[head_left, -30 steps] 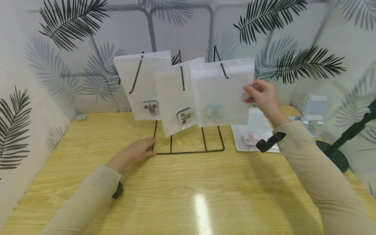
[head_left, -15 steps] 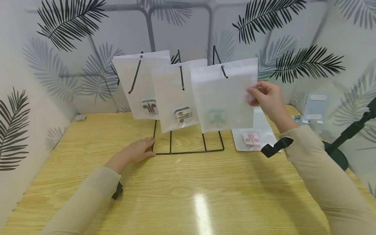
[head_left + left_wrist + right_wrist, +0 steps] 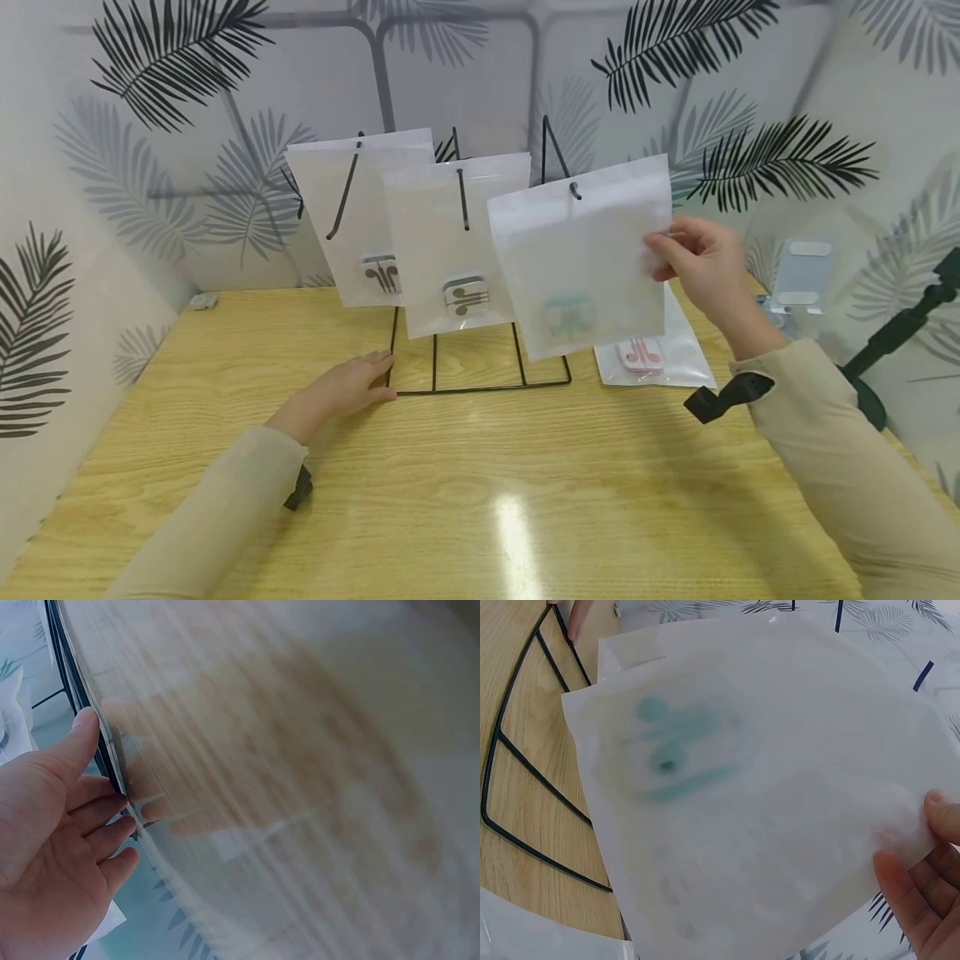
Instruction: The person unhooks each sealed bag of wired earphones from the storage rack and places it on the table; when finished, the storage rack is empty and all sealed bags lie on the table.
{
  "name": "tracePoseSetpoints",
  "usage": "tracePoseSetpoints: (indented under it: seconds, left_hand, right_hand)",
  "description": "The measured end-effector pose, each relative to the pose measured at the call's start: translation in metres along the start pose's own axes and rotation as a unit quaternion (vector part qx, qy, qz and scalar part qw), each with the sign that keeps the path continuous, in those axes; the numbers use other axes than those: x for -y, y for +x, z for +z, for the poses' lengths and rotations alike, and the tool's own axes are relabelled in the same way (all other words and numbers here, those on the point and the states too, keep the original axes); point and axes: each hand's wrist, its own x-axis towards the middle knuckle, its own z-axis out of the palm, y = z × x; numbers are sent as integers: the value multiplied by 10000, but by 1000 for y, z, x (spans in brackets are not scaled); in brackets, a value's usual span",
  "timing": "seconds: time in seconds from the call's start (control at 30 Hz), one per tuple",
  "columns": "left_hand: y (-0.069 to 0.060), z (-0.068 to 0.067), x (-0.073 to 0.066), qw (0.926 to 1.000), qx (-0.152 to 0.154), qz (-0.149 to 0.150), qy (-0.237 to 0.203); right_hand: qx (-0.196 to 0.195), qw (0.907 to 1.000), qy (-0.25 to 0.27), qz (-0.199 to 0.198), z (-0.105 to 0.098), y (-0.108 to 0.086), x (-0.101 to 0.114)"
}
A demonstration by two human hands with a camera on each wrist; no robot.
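Observation:
My right hand (image 3: 708,262) pinches the right edge of a translucent white bag (image 3: 600,242) with a blurred teal earphone case (image 3: 570,317) inside. The hook's bent tip still shows at the bag's top, and the bag tilts forward. In the right wrist view, thumb and fingers grip the bag's (image 3: 795,750) edge. My left hand (image 3: 341,396) rests at the near-left corner of the black wire rack (image 3: 480,388), its thumb and fingertips touching the base bar. Two similar bags, the left one (image 3: 375,212) and the middle one (image 3: 442,242), hang from other hooks with dark-patterned earphone cases.
A fourth bag with a pink earphone case (image 3: 641,356) lies on the wooden table (image 3: 420,492), partly behind the gripped bag. A phone stand (image 3: 802,275) and a black pole stand (image 3: 892,325) are at the right. A small white object (image 3: 203,301) sits far left.
My right hand has drawn the teal-case bag rightward and toward me, along its hook to the tip. The middle bag has swung straighter. My left hand has stayed at the rack.

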Motion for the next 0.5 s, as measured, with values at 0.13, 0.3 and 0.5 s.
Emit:
tracePoseSetpoints:
  seconds: [0.13, 0.3, 0.5]
  left_hand:
    - [0, 0, 0, 10000, -11, 16, 4]
    - [-1, 0, -1, 10000, -5, 9, -3]
    - [-2, -1, -3, 10000, -21, 21, 1]
  right_hand:
    - [53, 9999, -84, 52, -3, -6, 3]
    - [25, 9996, -267, 79, -5, -15, 8]
    - [5, 9996, -267, -8, -7, -22, 13]
